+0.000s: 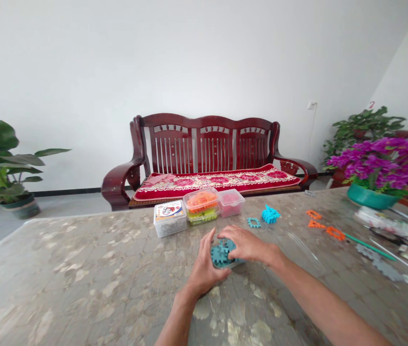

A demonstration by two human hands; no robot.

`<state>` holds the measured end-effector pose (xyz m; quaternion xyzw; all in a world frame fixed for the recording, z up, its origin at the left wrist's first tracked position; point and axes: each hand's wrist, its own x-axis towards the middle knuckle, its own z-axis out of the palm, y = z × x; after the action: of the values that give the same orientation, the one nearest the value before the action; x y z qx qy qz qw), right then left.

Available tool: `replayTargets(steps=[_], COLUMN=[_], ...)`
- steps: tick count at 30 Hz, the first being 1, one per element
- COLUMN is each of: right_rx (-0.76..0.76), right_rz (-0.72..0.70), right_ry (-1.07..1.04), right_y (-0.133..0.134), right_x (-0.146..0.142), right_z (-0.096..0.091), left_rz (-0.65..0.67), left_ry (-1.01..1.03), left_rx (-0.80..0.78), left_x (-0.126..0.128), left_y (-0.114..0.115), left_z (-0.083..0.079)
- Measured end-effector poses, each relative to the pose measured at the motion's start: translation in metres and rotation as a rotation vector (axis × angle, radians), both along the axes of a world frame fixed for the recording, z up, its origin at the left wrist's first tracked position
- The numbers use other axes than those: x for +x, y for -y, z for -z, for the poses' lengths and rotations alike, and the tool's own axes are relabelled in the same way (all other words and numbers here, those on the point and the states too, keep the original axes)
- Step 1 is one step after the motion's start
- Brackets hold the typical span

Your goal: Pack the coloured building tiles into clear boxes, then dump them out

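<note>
Teal interlocking building pieces (pixel 220 256) fill a small clear plastic box (pixel 238 263) on the table in front of me. My left hand (pixel 206 266) curls round the near left side of this box, thumb along its front edge. From the right, my right hand (pixel 246 243) reaches over the top, its fingers bent onto the teal pieces; the fingertips are partly hidden. Just beyond it lie a flat blue square piece (pixel 253 222) and a blue built cluster (pixel 270 215).
Behind stand a lidded box with a label (pixel 170 218), a box of orange and green pieces (pixel 201 205) and a box of pink pieces (pixel 230 203). On the right lie orange pieces (pixel 335 233), a green stick (pixel 369 246), grey pieces (pixel 379 262), glasses (pixel 402 236) and a flower pot (pixel 372 197).
</note>
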<state>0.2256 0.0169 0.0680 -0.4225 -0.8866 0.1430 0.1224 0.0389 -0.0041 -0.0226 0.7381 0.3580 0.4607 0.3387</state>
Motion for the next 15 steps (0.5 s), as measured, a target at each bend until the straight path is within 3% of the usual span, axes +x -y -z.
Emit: replayTargets(steps=[15], right_rx=[-0.036], right_rz=[0.054], right_ry=[0.064], right_y=[-0.003], right_x=[0.007], right_z=[0.017], left_rz=[-0.003], left_ry=[-0.012], left_rx=[-0.009], left_x=[-0.001], left_y=[-0.001], left_z=[0.002])
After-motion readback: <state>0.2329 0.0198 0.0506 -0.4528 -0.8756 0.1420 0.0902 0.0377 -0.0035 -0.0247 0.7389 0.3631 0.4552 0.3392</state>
